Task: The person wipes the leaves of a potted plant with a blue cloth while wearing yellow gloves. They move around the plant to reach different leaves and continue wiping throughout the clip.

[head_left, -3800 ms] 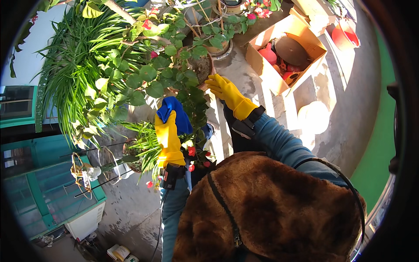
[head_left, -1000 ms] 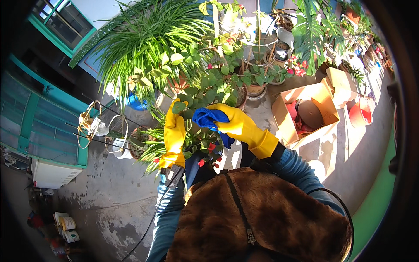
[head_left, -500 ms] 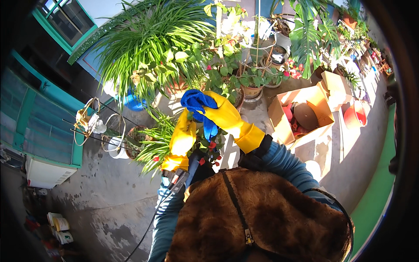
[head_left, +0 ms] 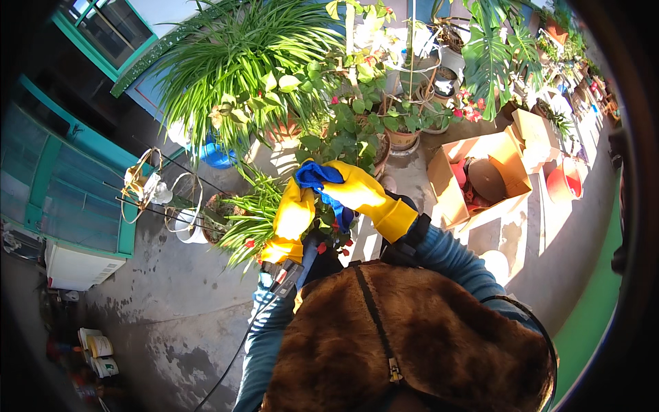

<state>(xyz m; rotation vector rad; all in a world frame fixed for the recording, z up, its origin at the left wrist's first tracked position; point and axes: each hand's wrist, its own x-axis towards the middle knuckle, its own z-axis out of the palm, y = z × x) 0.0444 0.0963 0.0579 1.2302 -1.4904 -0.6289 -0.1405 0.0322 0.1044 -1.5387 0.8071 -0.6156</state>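
In a yellow rubber glove, my right hand [head_left: 362, 196] grips a bunched blue cloth [head_left: 318, 175], part of which hangs down below the fingers. My left hand [head_left: 294, 214], gloved the same way, is closed just beside it, its fingertips against the cloth's left edge. Whatever those left fingers hold is hidden. Both hands are over a leafy plant with red flowers [head_left: 342, 248], partly covered by the gloves. Long narrow leaves of a green plant [head_left: 257, 223] spread out left of my left hand.
Ahead stand a large bushy plant [head_left: 240, 75] and several potted plants. To the right are an open cardboard box [head_left: 446, 189] and a red bucket [head_left: 564, 180]. A white bucket [head_left: 190, 226] and thin dark rods [head_left: 161, 214] are at left. A cable runs along my left forearm.
Both hands and the blue cloth have come down slightly toward me. My left fingers have moved up against the cloth, and the gap between the two gloves has narrowed.
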